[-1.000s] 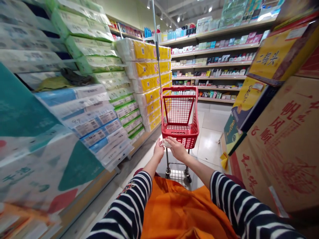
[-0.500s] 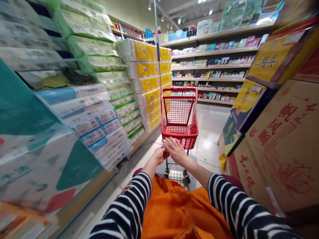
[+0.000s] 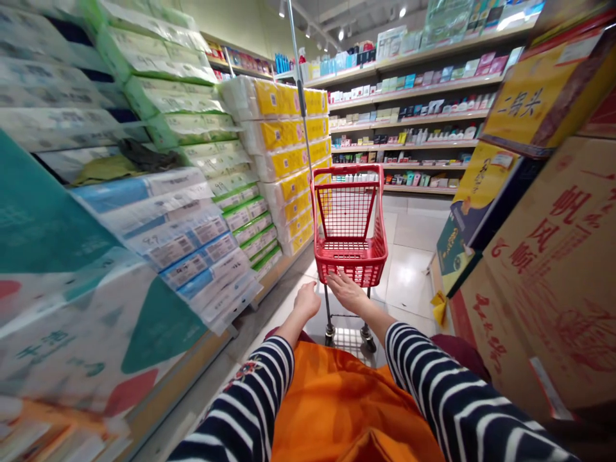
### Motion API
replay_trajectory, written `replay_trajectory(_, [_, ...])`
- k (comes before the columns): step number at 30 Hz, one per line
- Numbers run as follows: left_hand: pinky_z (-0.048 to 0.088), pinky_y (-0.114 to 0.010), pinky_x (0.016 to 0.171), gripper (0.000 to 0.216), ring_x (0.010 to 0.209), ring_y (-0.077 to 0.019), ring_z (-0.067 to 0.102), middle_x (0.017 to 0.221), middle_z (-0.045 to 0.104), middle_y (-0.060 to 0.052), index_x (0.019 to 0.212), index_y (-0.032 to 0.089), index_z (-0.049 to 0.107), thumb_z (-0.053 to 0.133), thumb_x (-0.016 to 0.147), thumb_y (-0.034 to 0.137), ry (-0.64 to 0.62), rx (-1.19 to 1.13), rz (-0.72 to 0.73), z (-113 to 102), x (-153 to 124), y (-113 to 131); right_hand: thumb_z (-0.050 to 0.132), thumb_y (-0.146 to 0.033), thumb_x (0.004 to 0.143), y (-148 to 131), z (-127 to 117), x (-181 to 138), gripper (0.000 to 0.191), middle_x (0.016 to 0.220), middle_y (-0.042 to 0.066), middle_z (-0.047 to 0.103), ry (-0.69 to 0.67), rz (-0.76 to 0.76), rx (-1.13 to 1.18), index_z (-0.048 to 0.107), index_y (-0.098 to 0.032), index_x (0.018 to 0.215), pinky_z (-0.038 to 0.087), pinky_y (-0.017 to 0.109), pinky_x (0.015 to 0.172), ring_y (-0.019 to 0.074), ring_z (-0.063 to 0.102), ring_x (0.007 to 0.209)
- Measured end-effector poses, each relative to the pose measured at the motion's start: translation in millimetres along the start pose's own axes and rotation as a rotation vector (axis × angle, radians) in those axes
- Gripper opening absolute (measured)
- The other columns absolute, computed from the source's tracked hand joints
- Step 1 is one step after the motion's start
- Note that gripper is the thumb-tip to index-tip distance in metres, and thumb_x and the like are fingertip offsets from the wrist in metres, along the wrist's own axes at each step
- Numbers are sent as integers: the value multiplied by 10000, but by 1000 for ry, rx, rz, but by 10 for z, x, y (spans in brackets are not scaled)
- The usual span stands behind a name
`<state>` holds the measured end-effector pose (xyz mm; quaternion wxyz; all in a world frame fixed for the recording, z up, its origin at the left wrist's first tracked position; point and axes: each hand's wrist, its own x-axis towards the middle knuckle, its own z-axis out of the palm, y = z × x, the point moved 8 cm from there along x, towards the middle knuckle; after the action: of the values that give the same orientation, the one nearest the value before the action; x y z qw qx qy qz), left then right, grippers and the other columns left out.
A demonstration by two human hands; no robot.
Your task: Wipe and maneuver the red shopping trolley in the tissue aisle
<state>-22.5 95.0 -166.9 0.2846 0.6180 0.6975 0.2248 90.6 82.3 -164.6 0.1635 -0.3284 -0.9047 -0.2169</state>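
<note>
A red shopping cart [image 3: 350, 264] with a mesh basket stands in the aisle in front of me. My left hand [image 3: 307, 301] is just below and left of the basket, apart from it. Its fingers are curled closed and their inner side is hidden, so I cannot see whether anything is in them. My right hand [image 3: 346, 292] lies flat with its fingers stretched out, overlapping the basket's lower near side. Whether it touches the plastic I cannot tell. The cart's thin legs and wheels [image 3: 368, 340] show beneath the hands.
Packs of tissue [image 3: 192, 247] are piled on the left, with yellow-and-white packs [image 3: 283, 160] beyond. Cardboard cartons [image 3: 553, 256] and yellow boxes [image 3: 481, 173] line the right. Shelves [image 3: 409, 119] of small goods cross the far end. Pale floor tiles [image 3: 407, 276] run between.
My hands have come apart: the left has drawn down and left, the right slightly right. A small red thing seen between them before is no longer visible. The cart appears slightly shifted right.
</note>
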Motion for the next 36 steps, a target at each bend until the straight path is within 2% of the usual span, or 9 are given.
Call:
replay_trajectory(2, [347,-330,999,489,1181,-222,489,1246,552,-129,1154,178,553,506,682,61,1,99,34,26,-26,43,427,-44,813,-46,20,-105,396,1203,148,591,-15,-33,10,569,-90,1180,293,469,1075,243,451,1227])
replay_trajectory(5, [338,-379,1011,503,1213,-243,454,1298,501,-136,1210,184,513,481,718,85,14,211,58,48,-41,86,415,-78,851,-24,-213,-61,396,1300,96,528,47,-68,32,548,-157,1215,240,490,1098,236,373,1289])
replay_trajectory(8, [317,-408,1028,538,1244,-258,417,1359,436,-137,1252,189,474,482,722,94,21,280,73,69,-62,124,384,-90,881,164,-502,107,433,1391,58,437,145,18,25,481,-202,1288,169,507,1115,235,272,1343])
replay_trajectory(10, [304,-428,1037,546,1261,-265,396,1384,407,-147,1268,172,457,472,728,95,18,339,94,86,-94,166,367,-81,886,276,-564,147,446,1401,62,423,167,72,10,459,-191,1308,156,506,1117,239,264,1346])
replay_trajectory(18, [202,-499,1086,633,1375,-257,197,1493,240,-141,1370,144,315,404,747,74,12,546,239,142,-197,436,421,-51,839,191,-150,-279,433,1285,109,542,32,110,-27,527,-151,1246,275,473,1076,243,433,1245])
replay_trajectory(21, [181,-503,1094,663,1382,-265,170,1501,213,-145,1391,128,278,410,743,86,26,555,287,151,-204,531,415,-62,847,221,-264,-292,463,1325,99,508,68,147,-19,484,-173,1291,254,482,1077,241,389,1279])
replay_trajectory(26, [144,-493,1109,692,1393,-251,123,1517,171,-119,1397,148,275,434,725,99,84,575,351,156,-229,649,378,-81,875,500,-545,-199,517,1406,72,413,187,302,-5,371,-219,1373,174,503,1095,232,298,1332])
replay_trajectory(33, [132,-503,1110,697,1397,-245,103,1522,144,-118,1399,119,274,431,720,108,53,642,470,296,-307,755,421,-69,852,307,-112,-539,436,1306,121,523,71,252,-42,502,-150,1273,308,479,1025,256,424,1250])
replay_trajectory(36, [131,-504,1110,688,1397,-246,100,1521,148,-113,1399,121,277,426,727,114,54,649,482,327,-305,759,429,-84,859,300,-146,-641,412,1286,117,542,107,273,-41,525,-163,1252,305,476,1023,254,446,1233])
